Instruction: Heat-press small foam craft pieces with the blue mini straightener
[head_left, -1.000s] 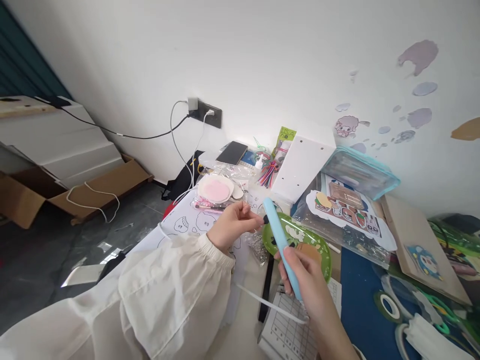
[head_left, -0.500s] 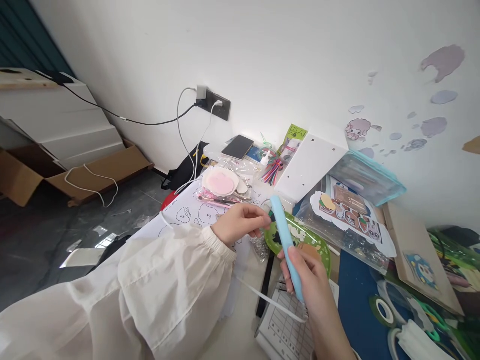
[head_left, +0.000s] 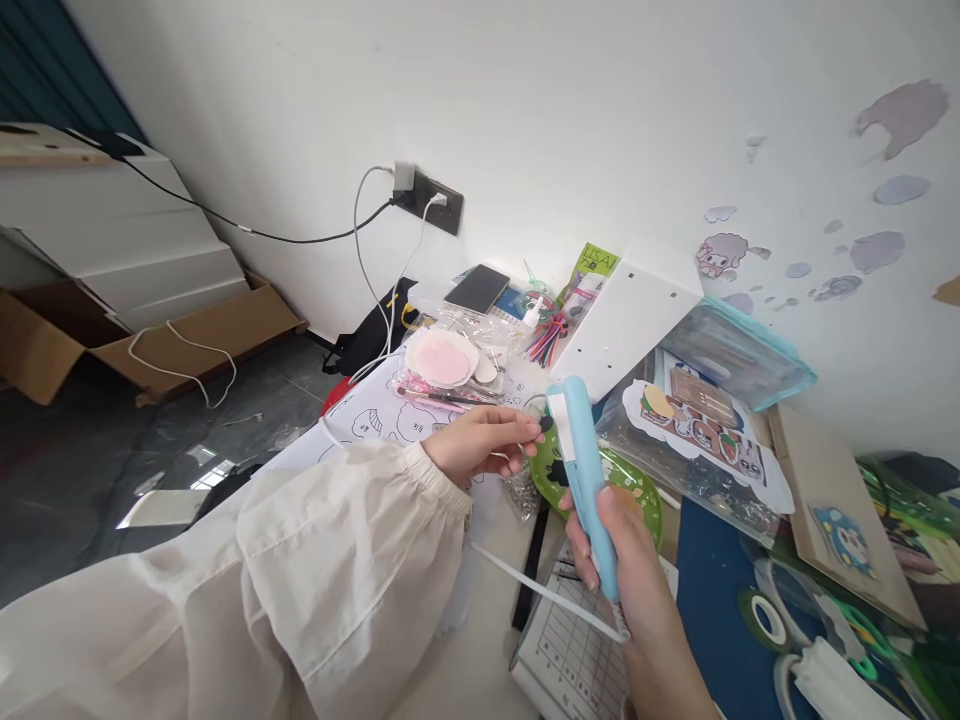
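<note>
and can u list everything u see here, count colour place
handheld tool: one, light blue, in the right hand
small piece: one, dark, at the left fingertips
oval tray: one, green, behind the tool
flat slab: one, black, table's far end
sticks bundle: one, multicoloured, beside the white panel
white panel: one, white, against the wall
zip case: one, clear and turquoise, right of the panel
tape roll: one, green, near right
socket plate: one, black, wall
wall shapes: several, mostly mauve, right wall
cardboard: count unclear, brown, floor left
other clutter: uncountable, overlapping
left hand: one, white-sleeved, centre
right hand: one, right of it
</note>
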